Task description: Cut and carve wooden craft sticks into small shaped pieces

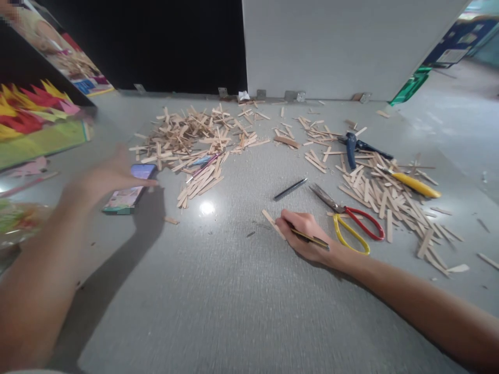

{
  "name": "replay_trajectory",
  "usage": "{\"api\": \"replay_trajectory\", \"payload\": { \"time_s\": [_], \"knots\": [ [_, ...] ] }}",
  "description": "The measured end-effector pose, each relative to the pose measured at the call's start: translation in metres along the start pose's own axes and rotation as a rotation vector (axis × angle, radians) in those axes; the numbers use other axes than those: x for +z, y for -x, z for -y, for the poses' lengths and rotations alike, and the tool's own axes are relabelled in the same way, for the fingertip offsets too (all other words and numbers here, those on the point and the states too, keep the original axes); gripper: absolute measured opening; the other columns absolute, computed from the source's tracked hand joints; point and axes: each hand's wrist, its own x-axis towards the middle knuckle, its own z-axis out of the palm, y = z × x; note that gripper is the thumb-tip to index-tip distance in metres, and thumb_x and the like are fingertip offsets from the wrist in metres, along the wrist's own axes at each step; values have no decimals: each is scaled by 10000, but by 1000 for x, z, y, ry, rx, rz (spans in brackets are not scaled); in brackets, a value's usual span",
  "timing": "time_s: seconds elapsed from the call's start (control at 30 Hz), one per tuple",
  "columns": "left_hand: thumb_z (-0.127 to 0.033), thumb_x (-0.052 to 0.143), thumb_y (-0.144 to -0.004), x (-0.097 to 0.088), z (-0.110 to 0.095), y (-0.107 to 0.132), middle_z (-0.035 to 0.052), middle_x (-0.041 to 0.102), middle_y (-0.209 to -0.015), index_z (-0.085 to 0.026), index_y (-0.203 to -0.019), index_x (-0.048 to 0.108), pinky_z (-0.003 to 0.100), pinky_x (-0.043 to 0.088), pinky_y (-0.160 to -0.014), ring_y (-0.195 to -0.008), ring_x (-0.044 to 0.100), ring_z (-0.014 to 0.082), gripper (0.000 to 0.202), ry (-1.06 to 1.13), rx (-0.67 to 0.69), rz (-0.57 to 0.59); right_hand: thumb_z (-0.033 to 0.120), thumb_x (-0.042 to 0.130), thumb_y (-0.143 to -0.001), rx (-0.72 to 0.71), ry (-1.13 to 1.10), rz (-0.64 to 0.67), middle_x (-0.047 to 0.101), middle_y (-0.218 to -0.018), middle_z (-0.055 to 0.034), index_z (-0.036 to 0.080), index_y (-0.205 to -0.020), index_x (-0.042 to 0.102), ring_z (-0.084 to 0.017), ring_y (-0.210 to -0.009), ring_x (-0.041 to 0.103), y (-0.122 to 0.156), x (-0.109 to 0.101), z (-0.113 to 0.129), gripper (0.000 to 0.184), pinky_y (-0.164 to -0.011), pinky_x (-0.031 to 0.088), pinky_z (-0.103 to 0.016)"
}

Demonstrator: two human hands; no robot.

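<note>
In the head view, my right hand [306, 236] rests on the floor just left of the scissors [353, 222], closed around a pencil [312, 239], with my fingertips at a wooden stick [272, 222]. Well to the left of the scissors, my left hand [111, 174] shows blurred, fingers spread open, just above a small flat box [125, 197].

Red-and-yellow-handled metal scissors [342, 210] lie right of the slim black pen [290, 188]; the heap of pale wooden sticks [195, 137] lies far left.
</note>
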Motion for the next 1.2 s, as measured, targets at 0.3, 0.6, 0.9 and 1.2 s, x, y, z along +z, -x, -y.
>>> {"api": "replay_trajectory", "payload": {
  "time_s": [0.3,0.6,0.9,1.2],
  "knots": [
    [-328,411,-1113,47,-117,106,175,766,-1280,-108,-1338,671,495,561,-1086,-1191,734,316,408,267,794,-219,341,435,-1095,87,-29,-10,343,-592,88,270,-738,309,-97,-508,338,0,-3,1,385,-520,287,-258],
    [-267,447,-1102,114,-152,130,235,697,-1390,-119,-1335,687,547,547,-1127,-1375,630,369,366,272,1303,-264,411,422,-1110,113,-51,-17,391,-574,81,265,-734,335,-97,-504,366,-1,-2,2,412,-510,305,-254],
    [-298,431,-1101,119,-148,127,263,636,-1487,-86,-1442,634,598,494,-1187,-1464,554,416,450,217,1354,-284,340,440,-1098,163,-40,-30,530,-586,44,256,-721,398,-101,-511,457,2,-8,5,389,-543,369,-257],
    [-328,464,-1091,119,-154,128,264,626,-1493,-87,-1498,571,585,493,-1169,-1465,550,423,485,168,1361,-292,478,455,-1122,203,-41,-127,597,-543,18,260,-676,423,-110,-471,512,4,-11,11,497,-510,414,-255]
  ]
}}
